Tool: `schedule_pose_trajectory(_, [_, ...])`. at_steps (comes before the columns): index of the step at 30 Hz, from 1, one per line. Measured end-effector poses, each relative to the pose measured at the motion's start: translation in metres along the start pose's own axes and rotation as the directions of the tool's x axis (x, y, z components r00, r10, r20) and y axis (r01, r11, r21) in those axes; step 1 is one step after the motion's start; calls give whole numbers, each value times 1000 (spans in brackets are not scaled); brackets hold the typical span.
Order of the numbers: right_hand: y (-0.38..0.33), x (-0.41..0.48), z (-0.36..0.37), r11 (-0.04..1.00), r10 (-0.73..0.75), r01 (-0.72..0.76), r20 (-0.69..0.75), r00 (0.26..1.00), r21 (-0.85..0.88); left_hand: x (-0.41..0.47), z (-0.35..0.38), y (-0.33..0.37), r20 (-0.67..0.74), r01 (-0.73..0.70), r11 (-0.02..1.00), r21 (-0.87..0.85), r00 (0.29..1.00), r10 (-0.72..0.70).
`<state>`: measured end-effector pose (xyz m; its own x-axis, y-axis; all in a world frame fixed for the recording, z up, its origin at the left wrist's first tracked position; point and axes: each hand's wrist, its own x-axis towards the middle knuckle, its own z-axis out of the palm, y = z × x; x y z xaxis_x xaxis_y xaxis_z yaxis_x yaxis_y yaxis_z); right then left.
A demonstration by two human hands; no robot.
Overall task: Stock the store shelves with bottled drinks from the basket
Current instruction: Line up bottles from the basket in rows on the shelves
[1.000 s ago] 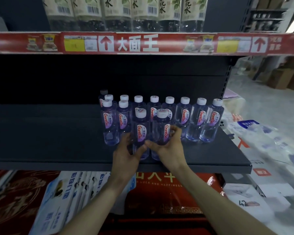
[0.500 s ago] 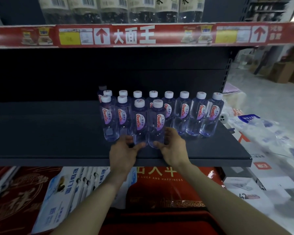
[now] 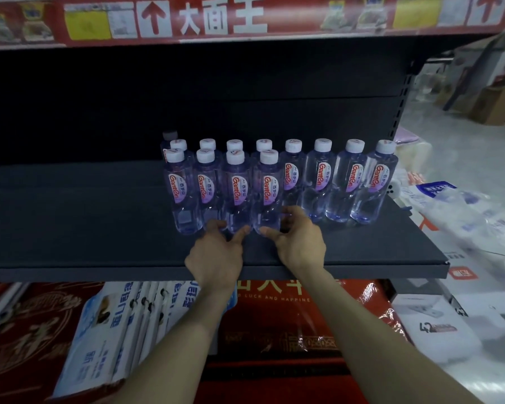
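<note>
Water bottles (image 3: 318, 182) stand upright in 2 rows at frame center, on the dark shelf (image 3: 70, 223). L hand (image 3: 216, 255) & R hand (image 3: 301, 243) sit at the front-row bases, fingers loosely spread, gripping nothing.

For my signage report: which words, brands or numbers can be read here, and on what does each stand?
"大面王": red strip
"Ganten": bottle labels
"LUCK AND HAPPINE", cut off: red box below the shelf
"42": white box
Yellow price tags: too blurred
</note>
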<state>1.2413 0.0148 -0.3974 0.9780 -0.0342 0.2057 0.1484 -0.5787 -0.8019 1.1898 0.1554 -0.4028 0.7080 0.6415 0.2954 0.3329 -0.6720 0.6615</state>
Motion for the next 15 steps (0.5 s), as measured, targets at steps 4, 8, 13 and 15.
schedule_pose_trajectory(4, [-3,-3,2,998,7,-9,-29,1000,-70,-1,2,0,-18,-6,1000,21,1000,6])
schedule_pose_trajectory(8, [-2,-8,-1,995,-30,28,-26,999,-95,-1,4,-1,-15,-16,999,30,1000,16])
schedule_pose_trajectory(13, [1,-10,-1,993,-65,62,-25,998,-104,2,10,-5,-12,-43,997,61,999,44])
schedule_pose_trajectory(15, [1,-10,-1,992,-74,70,-29,997,-109,3,12,-6,-12,-47,996,72,999,48])
